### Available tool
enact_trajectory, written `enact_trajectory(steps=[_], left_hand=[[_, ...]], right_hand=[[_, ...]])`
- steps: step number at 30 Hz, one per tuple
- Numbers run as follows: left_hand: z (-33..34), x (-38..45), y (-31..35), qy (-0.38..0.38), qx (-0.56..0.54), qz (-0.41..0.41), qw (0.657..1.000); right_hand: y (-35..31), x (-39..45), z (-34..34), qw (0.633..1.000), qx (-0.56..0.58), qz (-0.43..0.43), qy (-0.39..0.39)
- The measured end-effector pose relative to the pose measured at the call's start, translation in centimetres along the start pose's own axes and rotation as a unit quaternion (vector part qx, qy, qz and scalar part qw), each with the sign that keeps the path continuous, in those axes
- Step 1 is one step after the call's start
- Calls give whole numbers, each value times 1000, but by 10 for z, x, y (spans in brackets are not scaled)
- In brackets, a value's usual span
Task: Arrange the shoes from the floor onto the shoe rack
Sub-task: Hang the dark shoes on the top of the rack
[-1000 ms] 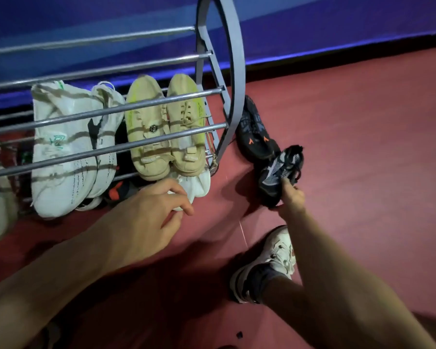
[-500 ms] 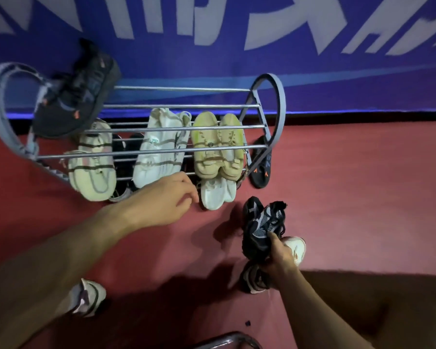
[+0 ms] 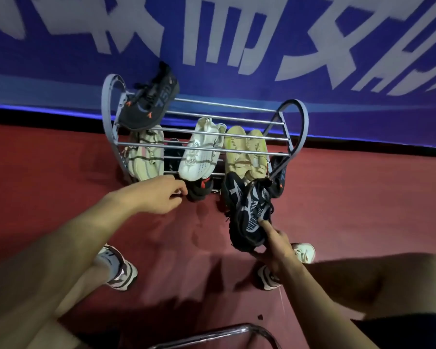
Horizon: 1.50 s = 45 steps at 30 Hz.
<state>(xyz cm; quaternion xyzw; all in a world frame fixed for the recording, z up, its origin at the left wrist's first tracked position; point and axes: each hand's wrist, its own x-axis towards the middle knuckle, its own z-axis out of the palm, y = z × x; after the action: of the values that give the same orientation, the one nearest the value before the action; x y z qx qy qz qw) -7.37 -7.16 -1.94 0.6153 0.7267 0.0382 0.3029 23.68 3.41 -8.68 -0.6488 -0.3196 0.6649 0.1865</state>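
Lifting the black and grey shoe (image 3: 248,210) off the red floor (image 3: 363,210) is the big change here. One second ago this shoe sat on the floor next to the rack's right end, with the right hand (image 3: 275,248) just taking hold of its heel. Now the shoe is up in the air, in front of the rack's right end, low down by the tan pair (image 3: 246,152). That means the pick-up part looks done, and the putting-away part is next.

The right hand's fingers curl round the heel end, with one finger (image 3: 263,224) stuck inside the opening. The left hand (image 3: 159,195) hangs near the bottom rail with its fingers loosely bent. It seems to hold nothing, but I cannot be sure, as it is dark there.

The shoe's long side runs from the hand up toward the shoe rack (image 3: 204,144). Its toe points away from the person, up and a bit to the left, at the rack. Its top faces the camera.

One dark shoe (image 3: 278,177) with orange marks waits on the floor by the rack's right leg. Its match (image 3: 149,104) sits tipped on the top rails at the left.
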Motion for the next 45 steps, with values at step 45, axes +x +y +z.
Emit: enact_trajectory(steps=[45], left_hand=[[-41,18,3,32,28,-22,999]], right_hand=[[-232,105,53,967,-219,-126,24]])
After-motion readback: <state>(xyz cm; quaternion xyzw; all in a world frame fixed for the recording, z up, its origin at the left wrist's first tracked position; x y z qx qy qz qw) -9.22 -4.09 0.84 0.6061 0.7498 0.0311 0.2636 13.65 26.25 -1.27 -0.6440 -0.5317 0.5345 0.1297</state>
